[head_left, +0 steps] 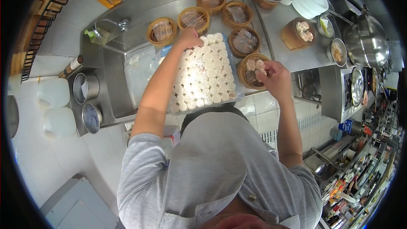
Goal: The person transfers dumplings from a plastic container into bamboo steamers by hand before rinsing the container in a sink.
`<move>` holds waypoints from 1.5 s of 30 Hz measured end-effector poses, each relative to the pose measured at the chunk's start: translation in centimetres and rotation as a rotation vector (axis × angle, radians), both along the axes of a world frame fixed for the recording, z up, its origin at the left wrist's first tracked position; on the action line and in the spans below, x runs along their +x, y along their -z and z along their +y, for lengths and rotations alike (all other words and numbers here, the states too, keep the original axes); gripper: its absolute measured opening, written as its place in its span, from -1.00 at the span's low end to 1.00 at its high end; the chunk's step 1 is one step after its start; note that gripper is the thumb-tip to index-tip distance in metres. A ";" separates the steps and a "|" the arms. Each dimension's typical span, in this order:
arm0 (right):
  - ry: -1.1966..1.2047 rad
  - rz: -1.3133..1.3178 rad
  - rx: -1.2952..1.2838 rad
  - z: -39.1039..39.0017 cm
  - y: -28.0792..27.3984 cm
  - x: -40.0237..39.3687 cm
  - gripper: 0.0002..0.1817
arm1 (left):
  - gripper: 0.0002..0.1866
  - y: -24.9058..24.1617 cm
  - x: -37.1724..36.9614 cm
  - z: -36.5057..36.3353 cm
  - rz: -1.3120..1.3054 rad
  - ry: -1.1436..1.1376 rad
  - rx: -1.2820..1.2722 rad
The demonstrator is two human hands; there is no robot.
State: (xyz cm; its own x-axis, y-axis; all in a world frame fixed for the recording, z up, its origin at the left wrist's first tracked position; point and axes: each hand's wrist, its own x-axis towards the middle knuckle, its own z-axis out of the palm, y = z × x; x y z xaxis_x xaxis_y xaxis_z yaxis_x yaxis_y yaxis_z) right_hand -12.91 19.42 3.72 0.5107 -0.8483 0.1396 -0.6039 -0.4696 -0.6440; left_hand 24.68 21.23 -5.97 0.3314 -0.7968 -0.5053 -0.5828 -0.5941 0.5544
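The left arm (156, 87) reaches forward from the grey sleeve, over the left side of the tray (198, 109). The left hand (189, 38) is at the far part of this tray, with the back of the hand up and the fingers bent toward the white round pieces (205, 74), which stand in close rows. I cannot tell if these fingers are closed on a piece.

The right arm (288, 123) is raised on the other side, with the elbow bent and the forearm going forward. The right hand (275, 78) turns inward over the near steamer basket (242, 74), beside the right edge of the tray. Its thumb and fingers are curled close to the dumplings (254, 65), which sit together in one part of this basket. Whether they pinch a dumpling or stay a little apart, the view does not show clearly.

Five other steamer baskets (162, 32), each with a clear sheet inside, stand around the far side of the tray, on the metal counter (271, 29).
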 end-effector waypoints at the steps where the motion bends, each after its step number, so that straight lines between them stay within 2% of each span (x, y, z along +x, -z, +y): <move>1: 0.012 -0.013 0.013 0.0 -0.1 0.0 -0.62 | -0.52 -0.2 -0.1 -0.2 0.025 -0.019 0.072; 4: 0.025 -0.035 0.012 0.2 -0.5 -0.3 -0.62 | -0.53 -0.4 -0.3 -0.4 -0.335 0.188 0.004; 7: 0.028 -0.021 0.002 0.7 -0.3 -1.0 -0.62 | -0.54 -1.1 -0.6 -0.3 -0.379 0.298 -0.059; 10: 0.037 0.000 0.010 1.0 0.7 -2.0 -0.62 | -0.53 -3.6 -1.4 -0.8 -0.232 0.225 0.158; 13: 0.026 0.004 0.015 0.9 1.1 -2.6 -0.62 | -0.54 -2.2 -1.1 -1.4 -0.179 0.183 0.184; 16: 0.031 -0.034 0.003 0.8 1.1 -2.9 -0.61 | -0.59 -1.6 -1.0 -1.9 -0.253 0.285 0.212; 18: 0.047 -0.037 0.006 0.9 0.8 -3.4 -0.61 | -0.57 3.4 0.8 -1.5 -0.478 0.355 -0.050; 19: 0.053 -0.026 0.010 0.9 0.6 -3.6 -0.60 | -0.56 3.7 1.0 -1.2 -0.589 0.386 -0.187; 20: 0.060 -0.016 0.014 0.9 0.6 -3.7 -0.60 | -0.58 3.8 1.7 -1.3 -0.503 0.354 -0.092; 22: 0.060 -0.046 0.007 1.0 0.9 -3.9 -0.60 | -0.62 -0.5 1.3 -0.8 -0.325 0.294 0.102; 24: 0.074 -0.085 0.008 0.9 0.9 -4.6 -0.61 | -0.65 -1.1 2.7 0.8 -0.025 -0.026 -0.075; 26: 0.080 -0.149 0.024 1.1 0.8 -4.6 -0.63 | -0.63 -1.6 3.0 2.3 0.336 -0.180 -0.315; 28: 0.020 -0.227 0.047 1.6 -0.1 -3.5 -0.54 | -0.56 -4.7 0.0 3.8 0.836 -0.114 -0.422; 30: -0.070 -0.330 0.066 2.2 -0.7 -1.4 -0.46 | -0.48 -7.5 -5.1 4.9 1.174 0.054 -0.495; 33: -0.223 -0.408 -0.010 3.1 -3.0 1.6 -0.35 | -0.41 -8.0 -10.9 5.5 1.495 0.029 -0.379; 36: -0.256 -0.406 -0.048 3.2 -2.6 2.7 -0.31 | -0.39 -6.6 -13.9 6.0 1.572 0.002 -0.390; 37: -0.236 -0.337 -0.006 3.6 -3.5 2.6 -0.35 | -0.40 -6.5 -14.2 6.2 1.584 0.060 -0.392; 40: -0.290 -0.246 -0.182 3.4 -2.8 2.0 -0.39 | -0.41 -6.8 -15.6 6.6 1.538 0.021 -0.400; 43: -0.290 -0.298 -0.121 3.2 -2.1 1.6 -0.44 | -0.42 -6.5 -15.8 6.7 1.614 0.014 -0.342; 45: -0.272 -0.276 -0.138 3.3 -1.9 1.4 -0.43 | -0.43 -7.1 -16.4 6.8 1.495 0.050 -0.393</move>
State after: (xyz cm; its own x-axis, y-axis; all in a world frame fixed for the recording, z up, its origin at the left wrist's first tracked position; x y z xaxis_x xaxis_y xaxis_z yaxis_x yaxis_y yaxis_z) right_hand -11.47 22.68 5.59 0.6409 -0.6514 0.4061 -0.2591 -0.6816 -0.6843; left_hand 8.31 28.05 1.10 -0.2978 -0.9490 -0.1036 0.6128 -0.2733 0.7415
